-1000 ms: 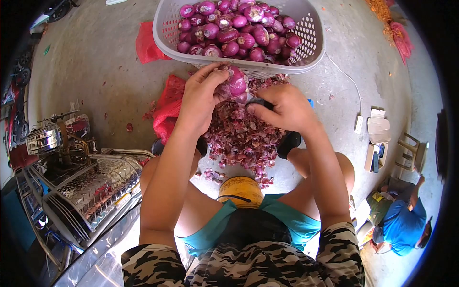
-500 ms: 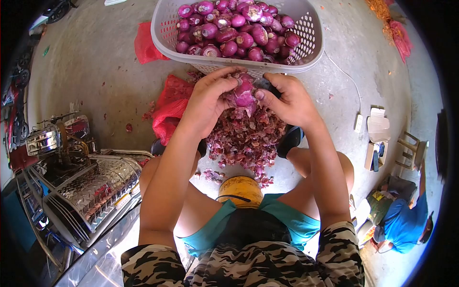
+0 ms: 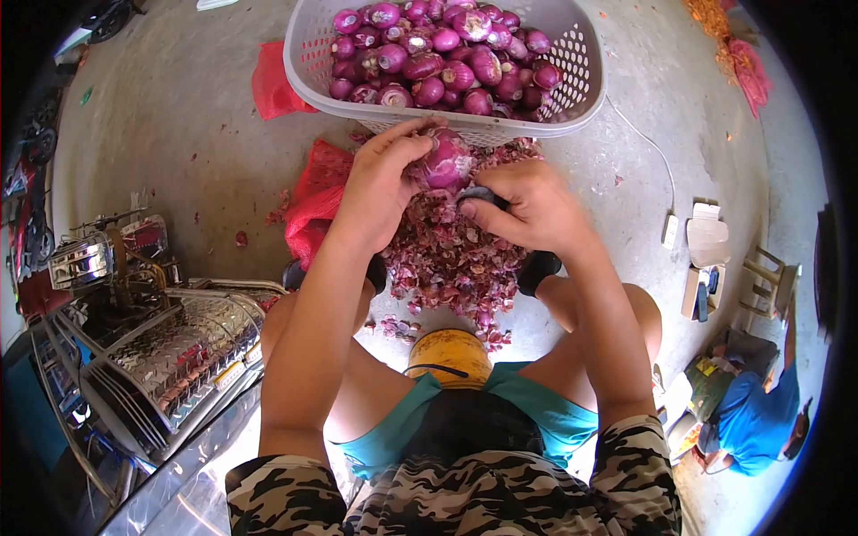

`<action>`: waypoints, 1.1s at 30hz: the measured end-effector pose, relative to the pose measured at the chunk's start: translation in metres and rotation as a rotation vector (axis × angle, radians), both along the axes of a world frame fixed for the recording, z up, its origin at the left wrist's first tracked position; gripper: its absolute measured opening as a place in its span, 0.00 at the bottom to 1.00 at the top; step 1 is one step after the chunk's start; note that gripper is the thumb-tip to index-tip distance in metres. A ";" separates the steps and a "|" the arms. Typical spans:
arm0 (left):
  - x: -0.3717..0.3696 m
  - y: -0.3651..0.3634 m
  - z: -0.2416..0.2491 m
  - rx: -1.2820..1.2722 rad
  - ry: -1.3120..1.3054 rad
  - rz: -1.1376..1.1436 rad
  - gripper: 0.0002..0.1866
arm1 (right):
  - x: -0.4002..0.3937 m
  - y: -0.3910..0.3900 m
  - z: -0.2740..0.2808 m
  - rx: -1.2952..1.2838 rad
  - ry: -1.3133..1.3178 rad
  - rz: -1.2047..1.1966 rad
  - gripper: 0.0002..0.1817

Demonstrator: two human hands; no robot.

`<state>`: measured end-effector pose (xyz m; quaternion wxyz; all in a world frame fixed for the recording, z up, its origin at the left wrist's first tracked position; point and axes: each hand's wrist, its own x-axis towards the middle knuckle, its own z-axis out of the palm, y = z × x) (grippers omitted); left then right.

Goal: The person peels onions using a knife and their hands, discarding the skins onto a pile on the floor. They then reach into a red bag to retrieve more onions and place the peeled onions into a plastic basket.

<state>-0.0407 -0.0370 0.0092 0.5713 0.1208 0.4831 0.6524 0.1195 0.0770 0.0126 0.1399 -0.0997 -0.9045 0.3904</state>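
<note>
My left hand (image 3: 380, 188) grips a purple onion (image 3: 444, 162) just in front of a white plastic basket (image 3: 313, 62) filled with several peeled purple onions (image 3: 447, 54). My right hand (image 3: 527, 207) is closed around a small dark-handled tool (image 3: 483, 194), likely a knife, held right under the onion. Below both hands lies a heap of purple onion skins (image 3: 456, 259) on the concrete floor.
Red mesh bags (image 3: 313, 201) lie left of the heap and behind the basket. A yellow stool (image 3: 450, 353) shows between my knees. Metal machinery (image 3: 170, 348) stands at my left. At the right are a cardboard box (image 3: 706, 237), a small wooden stool (image 3: 773, 281) and a person in blue (image 3: 755, 420).
My right hand has dropped from beside the onion to below it, pulling skin away. The left hand turned the onion slightly and raised it toward the basket.
</note>
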 end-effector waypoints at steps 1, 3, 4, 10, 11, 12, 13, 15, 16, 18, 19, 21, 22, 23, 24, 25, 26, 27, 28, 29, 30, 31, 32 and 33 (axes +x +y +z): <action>-0.002 0.000 0.001 0.015 0.029 -0.008 0.19 | 0.000 0.000 0.000 0.003 0.012 -0.013 0.17; -0.001 -0.001 0.002 0.018 -0.024 0.000 0.20 | 0.002 0.005 -0.001 -0.026 0.046 -0.060 0.18; 0.000 -0.001 0.002 0.019 -0.053 0.002 0.21 | 0.002 0.006 -0.001 -0.059 0.045 -0.117 0.19; 0.004 -0.001 0.001 0.021 -0.069 -0.053 0.22 | 0.000 0.003 -0.003 -0.049 0.019 -0.222 0.23; 0.005 -0.001 0.002 0.016 -0.059 -0.060 0.22 | -0.001 0.003 -0.003 -0.074 0.005 -0.217 0.22; 0.006 -0.001 0.003 0.010 -0.049 -0.067 0.22 | -0.002 0.003 -0.004 -0.100 -0.010 -0.211 0.22; 0.006 -0.001 0.003 0.005 -0.039 -0.073 0.22 | -0.002 0.003 -0.005 -0.126 -0.025 -0.204 0.22; 0.007 -0.001 0.004 -0.014 -0.020 -0.067 0.22 | -0.002 0.002 -0.005 -0.140 -0.081 -0.187 0.21; 0.007 -0.001 0.004 -0.022 -0.011 -0.064 0.22 | -0.003 0.003 -0.005 -0.146 -0.109 -0.179 0.20; 0.007 -0.001 0.003 -0.020 -0.002 -0.064 0.22 | -0.003 0.002 -0.001 -0.155 -0.134 -0.132 0.19; 0.007 -0.001 0.003 -0.019 0.002 -0.065 0.22 | -0.003 0.002 0.001 -0.160 -0.146 -0.108 0.19; 0.007 -0.002 0.000 -0.015 0.009 -0.067 0.22 | -0.002 0.003 0.000 -0.123 -0.137 -0.061 0.19; 0.007 -0.002 -0.001 -0.012 0.013 -0.068 0.22 | -0.001 0.004 0.000 -0.104 -0.132 -0.038 0.18; 0.006 -0.001 0.000 -0.004 0.006 -0.071 0.22 | -0.001 0.005 0.001 -0.139 -0.084 -0.051 0.18; 0.005 -0.001 0.001 0.003 -0.001 -0.073 0.22 | 0.000 0.004 0.002 -0.173 -0.035 -0.063 0.18; 0.005 -0.001 0.001 0.012 -0.008 -0.074 0.22 | 0.000 0.004 0.002 -0.208 0.013 -0.075 0.18; 0.005 -0.001 0.002 0.012 0.000 -0.075 0.22 | 0.000 0.004 0.002 -0.193 0.008 -0.123 0.18; 0.006 -0.001 0.003 0.011 0.007 -0.076 0.22 | 0.000 0.004 0.002 -0.179 0.004 -0.171 0.18; 0.006 0.000 0.004 0.011 0.014 -0.078 0.22 | 0.000 0.004 0.001 -0.164 -0.001 -0.220 0.18; 0.007 0.000 0.003 0.012 0.024 -0.082 0.22 | -0.001 0.003 0.001 -0.133 -0.009 -0.225 0.19; 0.008 0.000 0.002 0.013 0.033 -0.086 0.22 | -0.001 0.003 0.002 -0.102 -0.017 -0.231 0.19; 0.008 0.000 0.001 0.014 0.043 -0.090 0.22 | -0.002 0.003 0.002 -0.071 -0.024 -0.237 0.20; 0.009 0.000 0.000 0.011 0.063 -0.095 0.22 | -0.002 0.003 0.000 -0.058 -0.026 -0.216 0.20; 0.009 0.000 -0.001 0.009 0.083 -0.100 0.22 | -0.003 0.003 -0.002 -0.045 -0.027 -0.196 0.20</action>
